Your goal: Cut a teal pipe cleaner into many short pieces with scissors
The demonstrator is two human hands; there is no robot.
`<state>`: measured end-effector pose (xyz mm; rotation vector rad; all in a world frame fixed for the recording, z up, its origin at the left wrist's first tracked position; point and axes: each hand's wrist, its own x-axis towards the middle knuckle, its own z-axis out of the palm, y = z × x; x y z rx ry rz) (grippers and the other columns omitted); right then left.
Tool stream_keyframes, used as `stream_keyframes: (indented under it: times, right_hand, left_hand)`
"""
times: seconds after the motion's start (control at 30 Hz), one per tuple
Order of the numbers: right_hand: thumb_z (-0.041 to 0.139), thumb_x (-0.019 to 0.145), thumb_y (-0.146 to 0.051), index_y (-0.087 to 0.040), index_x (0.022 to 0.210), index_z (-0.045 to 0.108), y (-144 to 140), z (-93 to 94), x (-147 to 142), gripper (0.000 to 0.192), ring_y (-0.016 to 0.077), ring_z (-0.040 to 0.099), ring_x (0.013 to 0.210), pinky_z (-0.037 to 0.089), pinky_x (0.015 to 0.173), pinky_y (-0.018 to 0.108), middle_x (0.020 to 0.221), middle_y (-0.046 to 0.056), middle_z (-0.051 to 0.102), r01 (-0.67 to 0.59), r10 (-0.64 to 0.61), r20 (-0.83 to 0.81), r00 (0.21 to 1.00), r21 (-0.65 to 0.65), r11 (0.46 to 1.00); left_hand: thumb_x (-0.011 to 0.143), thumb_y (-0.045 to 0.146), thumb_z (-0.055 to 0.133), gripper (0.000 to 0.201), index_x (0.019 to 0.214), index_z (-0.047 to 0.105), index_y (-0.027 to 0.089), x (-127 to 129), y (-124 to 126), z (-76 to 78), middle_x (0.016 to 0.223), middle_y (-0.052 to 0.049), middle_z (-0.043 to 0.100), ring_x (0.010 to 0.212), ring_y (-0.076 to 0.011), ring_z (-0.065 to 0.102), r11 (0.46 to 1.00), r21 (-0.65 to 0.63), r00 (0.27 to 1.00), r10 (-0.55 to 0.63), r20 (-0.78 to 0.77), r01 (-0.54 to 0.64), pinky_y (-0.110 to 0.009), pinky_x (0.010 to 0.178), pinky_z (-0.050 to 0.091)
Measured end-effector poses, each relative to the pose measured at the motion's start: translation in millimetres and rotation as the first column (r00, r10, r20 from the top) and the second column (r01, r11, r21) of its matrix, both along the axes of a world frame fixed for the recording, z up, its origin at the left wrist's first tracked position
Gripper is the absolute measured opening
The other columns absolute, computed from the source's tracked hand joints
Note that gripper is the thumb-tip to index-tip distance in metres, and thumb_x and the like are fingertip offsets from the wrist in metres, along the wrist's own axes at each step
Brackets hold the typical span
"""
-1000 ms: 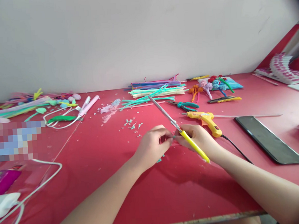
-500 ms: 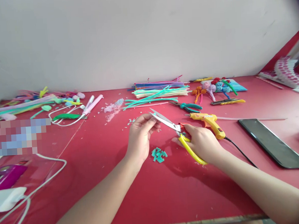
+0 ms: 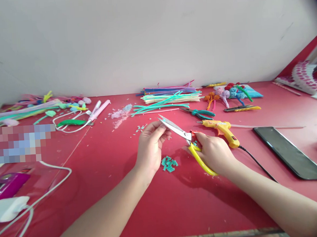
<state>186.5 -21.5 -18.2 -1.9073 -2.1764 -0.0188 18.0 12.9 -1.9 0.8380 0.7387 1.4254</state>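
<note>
My right hand (image 3: pixel 215 151) grips yellow-handled scissors (image 3: pixel 185 138), blades pointing up and left toward my left hand (image 3: pixel 151 145). My left hand's fingertips pinch together at the blade tips; a small piece may be between them, too small to tell. A little heap of short teal cut pieces (image 3: pixel 168 163) lies on the red table (image 3: pixel 158 204) between my two hands.
A yellow glue gun (image 3: pixel 223 128) with black cord lies right of my right hand. Teal-handled pliers (image 3: pixel 199 112), a stack of coloured pipe cleaners (image 3: pixel 170 94), pipe-cleaner flowers (image 3: pixel 228 92), a dark phone (image 3: pixel 291 151) and white cables (image 3: pixel 32 205) lie around.
My hands have moved apart and the scissors tilted lower, blades toward my left hand. The teal cut pieces, earlier hidden under my hands, now lie exposed. Little change in the last half second.
</note>
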Motion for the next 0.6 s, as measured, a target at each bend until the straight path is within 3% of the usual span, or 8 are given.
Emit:
stream_keyframes:
  times: [0.27,0.6]
  right_hand:
    - [0.034,0.075,-0.060,-0.020,0.070,0.043,-0.5,-1.4,1.3,0.041,0.0126,0.046,0.044,0.016,0.044,0.023,0.050,-0.001,0.051,0.005,-0.005,0.019,1.000,0.004,1.000]
    - [0.041,0.075,-0.051,-0.019,0.072,0.047,0.3,-2.3,2.9,0.033,0.0127,0.046,0.045,0.017,0.044,0.023,0.050,0.000,0.052,0.002,-0.002,0.031,1.000,0.006,1.000]
  left_hand:
    - [0.070,0.016,0.060,0.005,0.075,0.062,0.015,-0.7,0.2,-0.5,0.070,0.000,0.062,0.064,-0.0073,0.056,1.000,0.005,1.000,0.000,-0.014,0.000,-0.019,0.063,0.045]
    - [0.070,0.016,0.060,0.006,0.075,0.062,0.015,-2.2,0.0,1.0,0.070,0.000,0.061,0.064,-0.0071,0.056,1.000,0.016,1.000,-0.017,-0.024,0.017,-0.019,0.062,0.045]
